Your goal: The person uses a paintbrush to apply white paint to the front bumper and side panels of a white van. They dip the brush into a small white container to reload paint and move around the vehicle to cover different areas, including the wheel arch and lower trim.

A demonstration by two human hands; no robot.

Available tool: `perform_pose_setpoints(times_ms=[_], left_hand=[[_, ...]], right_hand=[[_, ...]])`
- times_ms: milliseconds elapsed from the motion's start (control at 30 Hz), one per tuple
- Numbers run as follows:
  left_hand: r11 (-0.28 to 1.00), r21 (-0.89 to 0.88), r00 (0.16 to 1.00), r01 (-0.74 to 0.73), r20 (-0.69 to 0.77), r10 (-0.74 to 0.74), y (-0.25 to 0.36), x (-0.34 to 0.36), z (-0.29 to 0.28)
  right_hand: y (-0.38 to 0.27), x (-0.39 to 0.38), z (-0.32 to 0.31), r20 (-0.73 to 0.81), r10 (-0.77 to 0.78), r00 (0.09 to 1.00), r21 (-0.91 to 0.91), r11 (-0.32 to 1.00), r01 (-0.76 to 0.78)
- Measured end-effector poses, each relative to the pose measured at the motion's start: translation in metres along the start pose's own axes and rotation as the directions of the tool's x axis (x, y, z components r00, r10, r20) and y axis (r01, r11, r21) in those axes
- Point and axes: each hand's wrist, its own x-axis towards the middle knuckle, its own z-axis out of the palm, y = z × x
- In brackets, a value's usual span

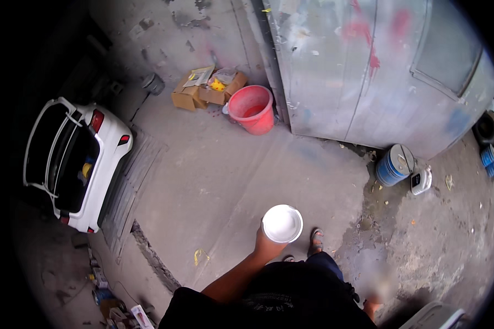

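My left hand [267, 247] is closed around the side of a round white tub [282, 223], which I hold out in front of my body. From above, its open top shows a pale white inside; whether that is the bare bottom or some contents, I cannot tell. Down by my right side, my right hand [374, 302] shows only in part at the lower edge. A blurred patch covers the area beside it, so its fingers cannot be made out. Below the tub, my sandalled foot [316, 241] stands on the concrete floor [219, 181].
A red bucket [251, 109] and cardboard boxes [189, 97] stand by the far wall. Left is a white car [105, 159] with its tailgate raised. A blue drum [395, 165] and a white jug [421, 181] sit by the grey metal door [362, 71]. Clutter [112, 307] lies lower left.
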Motion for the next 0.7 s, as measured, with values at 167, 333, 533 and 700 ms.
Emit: perform_pose_setpoints(times_ms=[167,333,533,700], left_hand=[[0.974,-0.127,0.950,0.185,-0.230,-0.210,-0.014,0.001,0.004],[0.878,0.016,0.795,0.478,-0.433,-0.425,-0.010,-0.035,-0.005],[0.792,-0.272,0.551,0.547,-0.596,-0.585,0.004,-0.069,-0.045],[0.820,-0.336,0.435,0.464,-0.720,-0.541,-0.022,-0.068,-0.068]], right_hand=[[-0.130,0.100,0.072,0.173,-0.299,0.939,-0.504,0.792,0.345],[-0.261,0.117,0.218,0.432,-0.562,0.705,-0.475,0.523,0.708],[-0.309,0.075,0.362,0.674,-0.571,0.468,-0.319,0.346,0.882],[-0.303,-0.006,0.428,0.718,-0.492,0.493,-0.382,0.313,0.870]])
